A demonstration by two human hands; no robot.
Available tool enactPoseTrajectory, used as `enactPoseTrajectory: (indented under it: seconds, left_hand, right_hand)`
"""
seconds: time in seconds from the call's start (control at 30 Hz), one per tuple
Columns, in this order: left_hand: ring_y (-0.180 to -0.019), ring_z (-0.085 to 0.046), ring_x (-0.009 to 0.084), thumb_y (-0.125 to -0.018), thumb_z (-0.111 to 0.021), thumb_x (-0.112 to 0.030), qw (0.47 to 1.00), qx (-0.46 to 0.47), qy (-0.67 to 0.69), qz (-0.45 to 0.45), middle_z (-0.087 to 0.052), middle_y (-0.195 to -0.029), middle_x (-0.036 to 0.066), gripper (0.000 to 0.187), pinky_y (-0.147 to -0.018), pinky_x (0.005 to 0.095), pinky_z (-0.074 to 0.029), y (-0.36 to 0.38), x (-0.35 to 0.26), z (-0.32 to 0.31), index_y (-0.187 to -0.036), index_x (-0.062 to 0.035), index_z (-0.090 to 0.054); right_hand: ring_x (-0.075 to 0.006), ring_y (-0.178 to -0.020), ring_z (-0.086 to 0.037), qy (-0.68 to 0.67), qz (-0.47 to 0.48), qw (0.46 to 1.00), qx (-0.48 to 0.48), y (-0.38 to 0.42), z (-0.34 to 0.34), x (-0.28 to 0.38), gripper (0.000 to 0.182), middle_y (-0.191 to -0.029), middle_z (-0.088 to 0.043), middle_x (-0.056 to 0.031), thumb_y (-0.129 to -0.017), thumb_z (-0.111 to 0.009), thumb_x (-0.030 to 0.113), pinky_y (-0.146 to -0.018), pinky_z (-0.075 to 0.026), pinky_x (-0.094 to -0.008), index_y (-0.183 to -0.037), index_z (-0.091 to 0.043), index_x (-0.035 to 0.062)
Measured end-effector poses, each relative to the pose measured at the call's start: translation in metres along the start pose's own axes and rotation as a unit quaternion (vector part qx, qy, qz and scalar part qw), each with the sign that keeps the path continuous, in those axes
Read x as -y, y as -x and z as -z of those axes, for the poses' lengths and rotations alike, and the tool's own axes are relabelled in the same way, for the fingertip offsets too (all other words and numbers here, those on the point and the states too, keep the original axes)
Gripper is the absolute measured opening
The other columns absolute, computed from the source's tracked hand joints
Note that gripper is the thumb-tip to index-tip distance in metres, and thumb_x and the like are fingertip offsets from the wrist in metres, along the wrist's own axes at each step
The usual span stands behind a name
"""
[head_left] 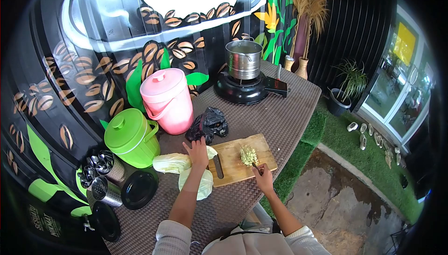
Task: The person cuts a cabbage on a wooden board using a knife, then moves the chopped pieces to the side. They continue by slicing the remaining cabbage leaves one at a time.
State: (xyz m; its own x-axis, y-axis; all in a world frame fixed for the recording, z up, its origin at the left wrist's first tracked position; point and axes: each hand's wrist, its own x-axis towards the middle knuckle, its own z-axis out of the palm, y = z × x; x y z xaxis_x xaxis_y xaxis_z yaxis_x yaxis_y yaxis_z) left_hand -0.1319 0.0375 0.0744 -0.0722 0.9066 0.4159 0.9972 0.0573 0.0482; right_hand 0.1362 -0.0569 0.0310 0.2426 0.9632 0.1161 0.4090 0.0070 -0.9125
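On the brown woven table lies a wooden cutting board [233, 173] with an oblong handle slot. A small heap of pale chopped pieces [248, 155] sits on its right half. My right hand [263, 178] is closed round a dark, thin handle at the heap's lower edge; the rest of the tool is hidden in the pieces. My left hand [198, 153] is spread, fingers apart, over the napa cabbage [172, 163] and close to a crumpled black plastic bag [212, 123]. Whether its fingertips touch the bag is unclear. A round pale green cabbage [197, 183] lies under my left wrist.
Behind stand a pink lidded bucket [168, 101], a green one [133, 138], and a steel pot [243, 60] on a black portable stove [240, 90]. At the left are black plates [140, 189] and cutlery holders [106, 190]. The table edge [298, 136] runs along the right.
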Motion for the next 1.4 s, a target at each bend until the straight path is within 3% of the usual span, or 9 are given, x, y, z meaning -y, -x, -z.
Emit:
enactPoseTrajectory:
  seconds: [0.1, 0.23, 0.37, 0.7, 0.77, 1.07, 1.17, 1.27, 1.4]
  left_hand:
    - [-0.106, -0.051, 0.0265, -0.076, -0.064, -0.005, 0.992, -0.109, 0.062, 0.027, -0.059, -0.102, 0.008, 0.047, -0.098, 0.0571, -0.032, 0.003, -0.013, 0.003, -0.122, -0.0093, -0.053]
    - [-0.085, -0.061, 0.0374, -0.079, -0.059, -0.007, 0.957, 0.073, 0.282, -0.002, -0.062, -0.099, 0.020, 0.005, -0.069, 0.0442, -0.049, 0.031, -0.040, 0.008, -0.083, -0.0050, -0.062]
    - [-0.091, -0.062, 0.0371, -0.083, -0.059, -0.011, 0.952, 0.260, 0.141, 0.073, -0.062, -0.102, 0.022, 0.017, -0.081, 0.0438, -0.052, 0.052, -0.055, -0.004, -0.097, -0.0026, -0.063]
    - [-0.105, -0.058, 0.0361, -0.084, -0.063, -0.021, 0.952, 0.237, 0.011, 0.191, -0.052, -0.116, 0.027, 0.056, -0.084, 0.0409, -0.050, 0.037, -0.065, -0.039, -0.129, -0.0036, -0.034]
    - [-0.103, -0.059, 0.0394, -0.083, -0.064, -0.017, 0.948, 0.247, 0.049, 0.197, -0.053, -0.116, 0.027, 0.061, -0.083, 0.0439, -0.050, 0.032, -0.059, -0.046, -0.131, -0.0030, -0.030]
    - [-0.089, -0.061, 0.0468, -0.068, -0.074, -0.011, 0.921, 0.077, 0.344, 0.169, -0.064, -0.091, 0.027, 0.097, -0.082, 0.0495, -0.049, 0.025, -0.040, -0.046, -0.144, -0.0107, -0.014]
    - [-0.063, -0.066, 0.0294, -0.071, -0.068, 0.000, 0.818, 0.141, 0.509, 0.228, -0.065, -0.091, 0.021, 0.098, -0.057, 0.0398, -0.054, 0.012, -0.040, -0.004, -0.148, -0.0212, -0.011]
    - [-0.052, -0.062, 0.0178, -0.075, -0.064, 0.007, 0.764, 0.091, 0.606, 0.203, -0.064, -0.090, 0.015, 0.095, -0.044, 0.0315, -0.050, 0.014, -0.038, -0.028, -0.149, -0.0238, -0.012]
    - [-0.051, -0.059, 0.0160, -0.079, -0.064, 0.008, 0.733, 0.118, 0.625, 0.241, -0.063, -0.089, 0.012, 0.089, -0.042, 0.0307, -0.048, 0.022, -0.039, -0.044, -0.148, -0.0198, -0.015]
  right_hand:
    - [-0.0149, -0.055, -0.051, 0.056, 0.020, 0.998, -0.031, -0.013, 0.013, -0.001, 0.029, -0.061, -0.055, -0.0079, -0.085, -0.068, 0.024, -0.053, -0.040, -0.0313, -0.085, -0.054, -0.0019]
    - [-0.0268, -0.066, -0.057, 0.094, 0.020, 0.992, -0.077, -0.028, 0.027, -0.008, 0.029, -0.072, -0.059, -0.0133, -0.083, -0.069, 0.023, -0.062, -0.045, -0.0386, -0.085, -0.055, -0.0019]
    - [-0.0330, -0.086, -0.053, 0.213, 0.139, 0.952, -0.170, -0.044, 0.029, -0.037, 0.026, -0.086, -0.056, -0.0166, -0.081, -0.068, 0.021, -0.077, -0.043, -0.0419, -0.084, -0.056, -0.0011]
    - [-0.0321, -0.089, -0.056, 0.150, -0.005, 0.983, -0.105, -0.047, 0.022, -0.057, 0.030, -0.085, -0.059, -0.0127, -0.082, -0.065, 0.032, -0.081, -0.040, -0.0451, -0.086, -0.058, 0.0025]
    - [-0.0325, -0.068, -0.061, 0.159, 0.056, 0.972, -0.163, -0.049, 0.019, -0.062, 0.035, -0.072, -0.061, -0.0164, -0.082, -0.066, 0.032, -0.066, -0.047, -0.0411, -0.082, -0.059, -0.0022]
    - [-0.0215, -0.065, -0.061, 0.073, -0.072, 0.988, -0.116, -0.070, 0.043, -0.051, 0.036, -0.069, -0.063, -0.0138, -0.081, -0.067, 0.034, -0.063, -0.047, -0.0358, -0.079, -0.064, -0.0025]
    - [-0.0182, -0.065, -0.059, 0.070, -0.117, 0.987, -0.085, -0.070, 0.052, -0.042, 0.034, -0.068, -0.062, -0.0116, -0.083, -0.065, 0.031, -0.064, -0.047, -0.0349, -0.083, -0.065, -0.0028]
    - [-0.0382, -0.070, -0.060, 0.035, -0.079, 0.991, -0.099, -0.069, 0.051, -0.046, 0.036, -0.075, -0.061, -0.0228, -0.087, -0.060, 0.032, -0.065, -0.045, -0.0432, -0.087, -0.059, -0.0034]
    - [-0.0392, -0.075, -0.063, 0.060, -0.027, 0.989, -0.132, -0.062, 0.060, -0.033, 0.032, -0.079, -0.062, -0.0238, -0.089, -0.058, 0.030, -0.068, -0.046, -0.0444, -0.093, -0.057, -0.0024]
